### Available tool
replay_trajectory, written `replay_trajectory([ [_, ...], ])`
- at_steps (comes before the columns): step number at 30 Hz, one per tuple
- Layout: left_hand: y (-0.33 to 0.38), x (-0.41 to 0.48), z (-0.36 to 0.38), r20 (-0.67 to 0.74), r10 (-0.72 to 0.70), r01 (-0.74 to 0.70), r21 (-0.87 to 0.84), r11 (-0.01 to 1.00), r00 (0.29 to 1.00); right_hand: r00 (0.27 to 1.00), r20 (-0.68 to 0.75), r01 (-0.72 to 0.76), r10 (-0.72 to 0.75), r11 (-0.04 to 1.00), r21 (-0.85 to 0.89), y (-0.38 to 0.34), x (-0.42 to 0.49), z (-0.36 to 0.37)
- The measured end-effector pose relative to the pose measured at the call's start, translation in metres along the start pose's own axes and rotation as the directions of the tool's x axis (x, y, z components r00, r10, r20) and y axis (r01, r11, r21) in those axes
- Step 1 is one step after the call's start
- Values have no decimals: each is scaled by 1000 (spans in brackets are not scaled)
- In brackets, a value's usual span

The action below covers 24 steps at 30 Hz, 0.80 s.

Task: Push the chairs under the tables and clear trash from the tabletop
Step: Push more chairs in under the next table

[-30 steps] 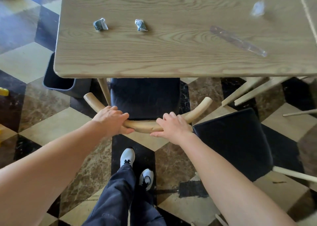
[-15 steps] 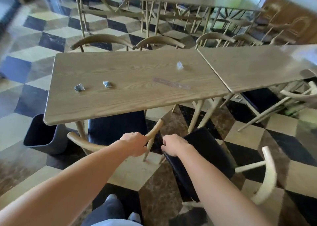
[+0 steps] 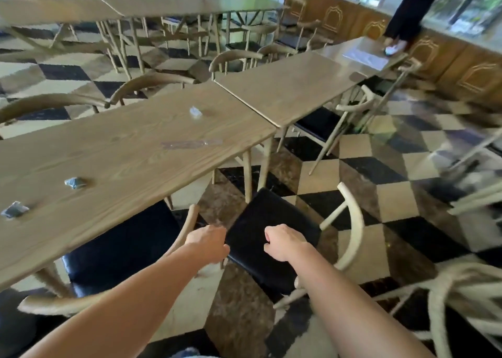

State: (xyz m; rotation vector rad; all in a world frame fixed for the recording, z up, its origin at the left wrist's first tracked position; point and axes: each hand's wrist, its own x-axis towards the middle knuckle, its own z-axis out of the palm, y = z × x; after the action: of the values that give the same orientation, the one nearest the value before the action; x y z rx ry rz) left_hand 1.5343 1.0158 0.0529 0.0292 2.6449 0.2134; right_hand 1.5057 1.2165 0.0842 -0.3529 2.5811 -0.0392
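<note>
A long wooden table carries two crumpled grey wrappers, a clear plastic strip and a small clear scrap. One black-seated chair sits tucked under the table, its curved backrest near me. A second black-seated chair stands out from the table at an angle, its backrest to the right. My left hand hovers curled in the gap between the two chairs. My right hand is curled above the second chair's seat. Neither hand holds anything.
An adjoining table continues to the right, with a chair partly pulled out. Another pale chair stands at lower right. More tables and chairs fill the back. A person in dark clothes stands at top right by a wooden counter.
Both hands let go of the first chair's backrest and moved right toward the second chair. My view swung up and to the right.
</note>
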Motion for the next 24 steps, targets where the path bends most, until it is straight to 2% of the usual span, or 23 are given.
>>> replay_trajectory([
  [5,43,20,7,67,173,-175,33,984,983,990,10,-142,142,988,64,34,-32,12],
  [8,73,30,11,73,248,-254,92,963,966,969,68,-243,239,969,52,58,-46,30],
  [13,119,41,11,98,320,-331,122,936,942,948,182,-271,260,962,35,99,-56,51],
  [20,194,77,25,148,281,-298,108,948,948,964,164,-219,211,975,31,189,-33,57],
  [24,252,110,35,153,201,-212,64,975,968,980,126,-154,152,988,11,264,-3,54],
])
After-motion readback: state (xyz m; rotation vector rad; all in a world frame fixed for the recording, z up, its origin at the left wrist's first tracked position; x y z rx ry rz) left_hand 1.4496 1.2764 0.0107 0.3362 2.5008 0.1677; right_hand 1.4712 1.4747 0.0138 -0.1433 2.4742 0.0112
